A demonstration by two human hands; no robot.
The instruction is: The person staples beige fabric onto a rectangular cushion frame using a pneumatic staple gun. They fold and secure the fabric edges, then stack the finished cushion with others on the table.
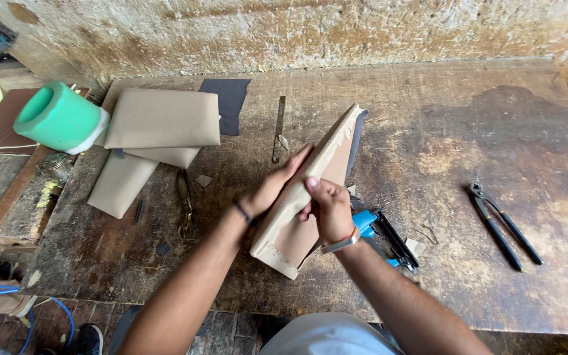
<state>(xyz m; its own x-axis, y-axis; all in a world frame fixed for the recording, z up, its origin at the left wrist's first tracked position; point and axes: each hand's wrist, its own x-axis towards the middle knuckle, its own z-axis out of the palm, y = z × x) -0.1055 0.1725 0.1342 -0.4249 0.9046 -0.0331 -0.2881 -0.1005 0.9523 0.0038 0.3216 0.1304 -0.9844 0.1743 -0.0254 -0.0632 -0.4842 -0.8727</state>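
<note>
A flat tan fabric-covered panel (300,197) is held up on its edge above the worn brown wooden counter (494,151), near the front and in the middle. It is held by both hands. The left hand (267,190) is laid flat along the panel's left face, with its fingers (294,161) stretched out and close together. The right hand (327,207) is wrapped around the near edge, and its fingers are clamped on the panel with the thumb on top.

The step in hand seems to be a check of the cover, with the cloth pressed and pulled snug over the edge. For the next move, a firm hold would be needed on the panel, and the cloth would have to be kept tight and smooth.

One blue and black staple gun (382,230) is seen just beside the right wrist. One pair of black pincers (504,227) is laid well apart to the right. One thin metal ruler (279,128) is laid behind the panel. One pair of old scissors (185,207) is seen to the left. Two or maybe three more tan covered pads (159,121) are stacked at the back left; the stack hides part of them, so the count is not sure. One green roll (60,118) is resting beside them.
</note>
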